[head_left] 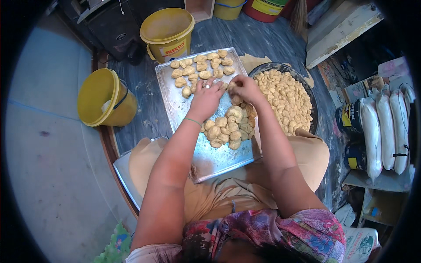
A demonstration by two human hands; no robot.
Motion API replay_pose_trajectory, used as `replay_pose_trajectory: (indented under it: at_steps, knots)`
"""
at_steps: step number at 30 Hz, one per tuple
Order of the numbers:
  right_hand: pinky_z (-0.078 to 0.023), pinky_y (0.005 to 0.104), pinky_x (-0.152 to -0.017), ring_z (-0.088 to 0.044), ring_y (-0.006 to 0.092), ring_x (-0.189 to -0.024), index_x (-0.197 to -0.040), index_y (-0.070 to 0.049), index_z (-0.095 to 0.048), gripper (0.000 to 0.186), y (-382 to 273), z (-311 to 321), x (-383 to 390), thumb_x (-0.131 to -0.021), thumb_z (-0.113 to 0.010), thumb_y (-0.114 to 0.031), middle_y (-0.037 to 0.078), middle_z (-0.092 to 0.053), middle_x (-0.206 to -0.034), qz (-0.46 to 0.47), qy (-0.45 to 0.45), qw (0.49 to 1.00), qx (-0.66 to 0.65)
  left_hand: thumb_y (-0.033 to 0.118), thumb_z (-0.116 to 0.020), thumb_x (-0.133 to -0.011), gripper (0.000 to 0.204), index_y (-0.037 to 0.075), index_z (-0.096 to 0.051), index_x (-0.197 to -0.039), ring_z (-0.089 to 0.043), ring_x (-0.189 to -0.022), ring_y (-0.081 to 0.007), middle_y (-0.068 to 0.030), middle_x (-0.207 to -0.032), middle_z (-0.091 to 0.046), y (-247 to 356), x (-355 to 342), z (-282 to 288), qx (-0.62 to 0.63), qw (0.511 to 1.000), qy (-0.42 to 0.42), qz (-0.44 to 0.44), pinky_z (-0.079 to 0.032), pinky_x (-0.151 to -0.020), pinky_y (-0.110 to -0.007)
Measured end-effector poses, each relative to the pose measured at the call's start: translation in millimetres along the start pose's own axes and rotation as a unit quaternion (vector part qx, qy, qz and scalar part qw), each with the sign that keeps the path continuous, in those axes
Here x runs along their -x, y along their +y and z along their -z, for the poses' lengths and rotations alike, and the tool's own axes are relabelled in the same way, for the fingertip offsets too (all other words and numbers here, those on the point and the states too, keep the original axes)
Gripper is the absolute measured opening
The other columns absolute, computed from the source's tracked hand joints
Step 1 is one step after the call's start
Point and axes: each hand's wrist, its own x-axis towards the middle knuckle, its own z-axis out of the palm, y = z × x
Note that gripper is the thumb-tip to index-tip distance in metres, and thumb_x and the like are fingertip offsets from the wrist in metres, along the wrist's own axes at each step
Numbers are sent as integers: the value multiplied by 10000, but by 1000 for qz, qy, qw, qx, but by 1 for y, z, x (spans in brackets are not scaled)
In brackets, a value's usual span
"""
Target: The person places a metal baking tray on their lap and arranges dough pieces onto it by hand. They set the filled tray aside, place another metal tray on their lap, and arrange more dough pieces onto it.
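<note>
A metal baking tray (173,98) lies in front of my crossed legs. Small tan dough lumps (201,65) are spread in loose rows over its far half. A closer heap of dough lumps (223,129) sits on the near half, some browner at its right side. My left hand (207,97), with a ring and a green wrist band, is over the tray's middle, fingers apart and reaching among the lumps. Beside it, my right hand (246,91) has its fingers closed on a dough lump (232,87) above the heap's far end. Its fingertips are partly hidden.
A round dark pan (313,107) full of smaller tan pieces stands right of the tray. Yellow buckets stand at the far side (169,33) and left (107,98). Long white filled bags (386,131) and dark cans (349,116) are at the right, below a wooden panel (337,37).
</note>
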Motion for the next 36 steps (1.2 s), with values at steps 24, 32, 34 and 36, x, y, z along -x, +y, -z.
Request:
replay_pose_trajectory:
  at_steps: [24,32,34,36]
  knots:
    - [-486,383,-815,-618,326,-956,-983,-53,-640,304,1,-1,36,-725,-694,-206,194,-634,-1041,90,-55,979,175,30,-536,-780,375,44,-594,-1150,-554,-1054,-349,-170,-1109,-590,24,102,87,249,945,-109,181,-453,-897,-396]
    - [-488,389,-776,-633,337,-884,-988,-53,-631,292,-51,-38,33,-716,-686,-145,201,-654,-932,104,-6,994,40,28,-562,-804,289,22,-591,-1091,-573,-1009,-379,-206,-1072,-591,6,79,63,193,935,-168,247,-465,-876,-421]
    - [-493,367,-763,-637,289,-854,-996,-42,-625,304,-55,-54,31,-711,-696,-124,176,-652,-920,134,-3,991,28,29,-583,-801,275,25,-591,-1076,-580,-991,-378,-212,-1045,-591,-3,78,59,199,933,-5,299,-469,-867,-422]
    - [-498,346,-751,-641,242,-823,-1005,-32,-619,318,-55,-67,26,-707,-706,-102,152,-650,-909,166,0,986,17,10,-585,-789,279,26,-591,-1068,-582,-991,-377,-210,-1050,-586,-12,72,57,198,931,18,307,-469,-869,-420]
